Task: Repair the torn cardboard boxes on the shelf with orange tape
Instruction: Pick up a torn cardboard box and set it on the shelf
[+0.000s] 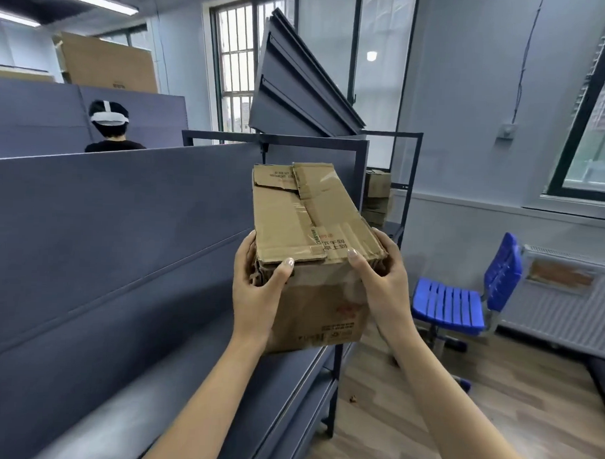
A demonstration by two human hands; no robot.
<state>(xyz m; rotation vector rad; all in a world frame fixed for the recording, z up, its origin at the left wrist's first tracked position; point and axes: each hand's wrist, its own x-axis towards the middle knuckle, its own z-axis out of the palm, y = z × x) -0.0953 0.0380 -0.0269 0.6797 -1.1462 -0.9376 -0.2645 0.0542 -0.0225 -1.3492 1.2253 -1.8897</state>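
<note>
While both hands grip it, cardboard box (308,226), red print, partly legible "下午到"

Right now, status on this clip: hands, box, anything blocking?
Left hand and right hand both grip the cardboard box, held up beside the shelf. Top flaps torn, creased. No orange tape in view. Nothing blocking.

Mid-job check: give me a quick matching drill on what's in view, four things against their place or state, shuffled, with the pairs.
Things:
1. cardboard box
2. blue chair
3. left hand
4. stacked boxes

Place or state:
A. on the wooden floor at the right
B. held up by both hands, top flaps torn
C. on the metal shelf frame behind the held box
D. grips the box's near left corner

Pairs: 1-B, 2-A, 3-D, 4-C
</note>
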